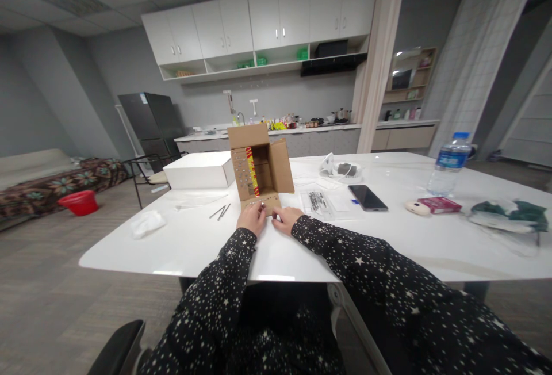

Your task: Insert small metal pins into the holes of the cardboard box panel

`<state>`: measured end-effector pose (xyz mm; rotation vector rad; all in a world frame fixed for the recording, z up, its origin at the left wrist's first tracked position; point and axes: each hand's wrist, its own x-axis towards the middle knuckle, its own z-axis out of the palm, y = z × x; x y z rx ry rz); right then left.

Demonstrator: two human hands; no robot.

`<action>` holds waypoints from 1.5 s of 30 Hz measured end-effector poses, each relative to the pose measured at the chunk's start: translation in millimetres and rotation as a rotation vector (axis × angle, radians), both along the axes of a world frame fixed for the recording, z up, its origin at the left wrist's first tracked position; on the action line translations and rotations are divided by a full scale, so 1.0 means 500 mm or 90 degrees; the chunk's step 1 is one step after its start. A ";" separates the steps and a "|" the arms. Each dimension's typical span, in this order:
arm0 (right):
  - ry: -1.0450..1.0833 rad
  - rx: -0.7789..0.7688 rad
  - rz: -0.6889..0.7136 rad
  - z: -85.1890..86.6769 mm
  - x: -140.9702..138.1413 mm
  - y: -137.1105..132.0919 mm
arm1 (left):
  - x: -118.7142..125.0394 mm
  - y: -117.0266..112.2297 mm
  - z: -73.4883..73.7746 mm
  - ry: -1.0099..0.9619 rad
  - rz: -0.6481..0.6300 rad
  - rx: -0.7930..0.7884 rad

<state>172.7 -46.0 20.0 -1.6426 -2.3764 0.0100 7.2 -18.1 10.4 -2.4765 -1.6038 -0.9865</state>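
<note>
An open cardboard box (284, 165) faces me on the table, its flaps spread and its dark inside showing. Small shiny bits dot its left flap (242, 173) and run in a row along the front flap. My left hand (252, 218) rests at the left of the front flap, fingers closed near a tiny bright bit; whether they grip it is hard to see. At the flap's right corner is my right hand (287, 219), its fingers curled together on the cardboard edge. Thin metal tools, perhaps tweezers (223, 212), lie left of the box.
A white box (200, 169) stands behind on the left, with crumpled tissue (147, 224) nearer me. To the right are a clear bag of small dark pieces (318, 202), a phone (368, 198), a red packet (444, 205), a water bottle (448, 162) and green cloth (528, 214).
</note>
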 end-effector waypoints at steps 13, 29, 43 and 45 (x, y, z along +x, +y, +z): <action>-0.011 0.006 -0.004 -0.006 -0.002 0.005 | -0.015 0.018 -0.006 -0.081 0.067 0.046; -0.008 0.020 0.006 -0.017 0.000 0.014 | -0.019 0.016 0.000 -0.111 0.106 0.065; -0.013 0.005 0.001 -0.008 0.000 0.006 | -0.002 0.025 -0.006 -0.017 0.037 0.109; -0.014 0.003 0.002 -0.005 0.000 0.004 | 0.005 0.027 -0.008 -0.005 0.010 0.121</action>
